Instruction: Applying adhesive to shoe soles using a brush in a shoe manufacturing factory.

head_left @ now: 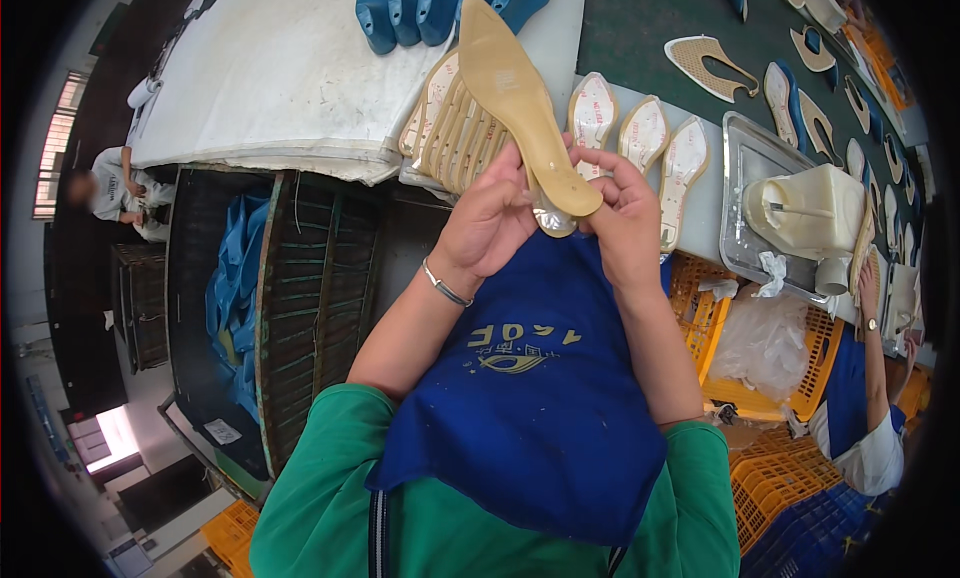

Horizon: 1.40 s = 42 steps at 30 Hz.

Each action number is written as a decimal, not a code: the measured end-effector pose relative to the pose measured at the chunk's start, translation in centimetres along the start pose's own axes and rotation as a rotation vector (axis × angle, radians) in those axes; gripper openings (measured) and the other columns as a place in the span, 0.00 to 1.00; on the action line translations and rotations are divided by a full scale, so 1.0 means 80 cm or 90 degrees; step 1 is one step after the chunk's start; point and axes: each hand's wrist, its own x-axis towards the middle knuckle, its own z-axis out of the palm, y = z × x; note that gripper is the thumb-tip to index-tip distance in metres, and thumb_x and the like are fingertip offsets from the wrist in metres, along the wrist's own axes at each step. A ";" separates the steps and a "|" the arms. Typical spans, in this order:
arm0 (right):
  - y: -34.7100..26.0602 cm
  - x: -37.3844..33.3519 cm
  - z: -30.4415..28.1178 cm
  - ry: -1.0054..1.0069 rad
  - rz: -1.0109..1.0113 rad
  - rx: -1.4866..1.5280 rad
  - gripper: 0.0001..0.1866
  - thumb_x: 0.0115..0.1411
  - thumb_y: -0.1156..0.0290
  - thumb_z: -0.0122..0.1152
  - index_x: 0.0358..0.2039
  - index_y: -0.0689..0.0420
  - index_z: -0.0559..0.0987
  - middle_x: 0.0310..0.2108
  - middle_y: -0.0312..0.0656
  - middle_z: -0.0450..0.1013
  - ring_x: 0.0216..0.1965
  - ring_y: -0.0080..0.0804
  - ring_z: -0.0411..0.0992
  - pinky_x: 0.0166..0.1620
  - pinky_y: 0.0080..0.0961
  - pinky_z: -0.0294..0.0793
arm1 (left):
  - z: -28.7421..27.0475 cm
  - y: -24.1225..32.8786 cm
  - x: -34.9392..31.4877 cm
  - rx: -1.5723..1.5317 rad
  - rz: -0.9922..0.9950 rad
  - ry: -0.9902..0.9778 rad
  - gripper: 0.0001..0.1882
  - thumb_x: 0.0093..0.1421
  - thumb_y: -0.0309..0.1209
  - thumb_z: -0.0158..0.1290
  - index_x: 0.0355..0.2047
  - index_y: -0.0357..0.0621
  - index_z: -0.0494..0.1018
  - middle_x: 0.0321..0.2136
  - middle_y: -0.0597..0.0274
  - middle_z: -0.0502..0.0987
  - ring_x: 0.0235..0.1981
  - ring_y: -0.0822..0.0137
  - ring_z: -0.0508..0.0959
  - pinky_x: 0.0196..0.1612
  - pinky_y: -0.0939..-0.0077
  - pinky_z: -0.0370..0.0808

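Between my two hands is a tan, pointed shoe sole, tilted with its toe away from me and its narrow heel end close to me. My left hand closes on its left edge, thumb and fingers together near the heel. On the other side my right hand pinches the heel end. A clear, shiny piece shows below the heel; what it is I cannot tell. Just beyond my left hand, a row of similar tan soles leans together. Three white-faced soles lie beyond my right hand.
Blue shoe lasts stand at the back of the white-covered table. A metal tray holds a whitish jug. The green belt carries shoe parts. A crate of blue lasts stands left; yellow baskets and a co-worker's arm are right.
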 end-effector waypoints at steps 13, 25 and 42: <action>0.008 0.006 -0.006 0.020 0.096 0.099 0.18 0.57 0.80 0.58 0.50 0.63 0.74 0.25 0.33 0.76 0.20 0.14 0.66 0.23 0.09 0.60 | 0.000 -0.007 0.000 0.124 0.011 0.041 0.40 0.58 0.19 0.45 0.70 0.44 0.44 0.66 0.52 0.57 0.62 0.59 0.67 0.60 0.61 0.69; 0.011 0.000 0.003 -0.007 -0.030 -0.141 0.12 0.58 0.77 0.60 0.44 0.62 0.76 0.22 0.30 0.72 0.22 0.09 0.65 0.26 0.10 0.63 | -0.009 -0.013 0.001 -0.009 -0.023 0.083 0.32 0.60 0.19 0.38 0.67 0.36 0.48 0.62 0.48 0.62 0.55 0.59 0.74 0.52 0.65 0.77; -0.022 -0.021 -0.007 0.035 -0.047 -0.214 0.18 0.60 0.77 0.55 0.52 0.63 0.72 0.43 0.44 0.77 0.24 0.13 0.70 0.26 0.12 0.70 | -0.010 -0.014 0.000 0.042 0.022 0.116 0.29 0.62 0.18 0.36 0.65 0.33 0.51 0.60 0.46 0.64 0.62 0.53 0.67 0.60 0.59 0.72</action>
